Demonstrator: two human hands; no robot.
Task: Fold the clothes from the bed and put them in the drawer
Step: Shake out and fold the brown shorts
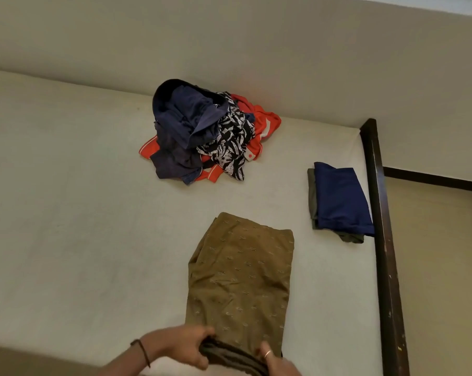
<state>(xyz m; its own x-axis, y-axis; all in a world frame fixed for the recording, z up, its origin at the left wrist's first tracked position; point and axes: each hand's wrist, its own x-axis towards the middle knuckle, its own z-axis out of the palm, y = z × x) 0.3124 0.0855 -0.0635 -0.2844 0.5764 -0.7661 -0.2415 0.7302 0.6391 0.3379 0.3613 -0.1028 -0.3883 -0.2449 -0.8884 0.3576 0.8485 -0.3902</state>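
The left hand (184,346) and right hand (279,360) each gripped the near edge of the brown patterned garment (240,275), fingers curled round the bunched cloth. The rest of it lay flat on the bed (80,226). Beyond sat a heap of unfolded clothes (202,131), and a folded blue garment (340,196) lay beside the dark bed frame (381,226).

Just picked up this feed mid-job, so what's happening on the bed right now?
A person is folding a brown patterned garment laid flat on the bed. The left hand and right hand both grip its near edge. A folded stack, blue on olive, sits by the dark bed frame. An unfolded pile of navy, leaf-print and orange clothes waits near the wall. No drawer is in view.
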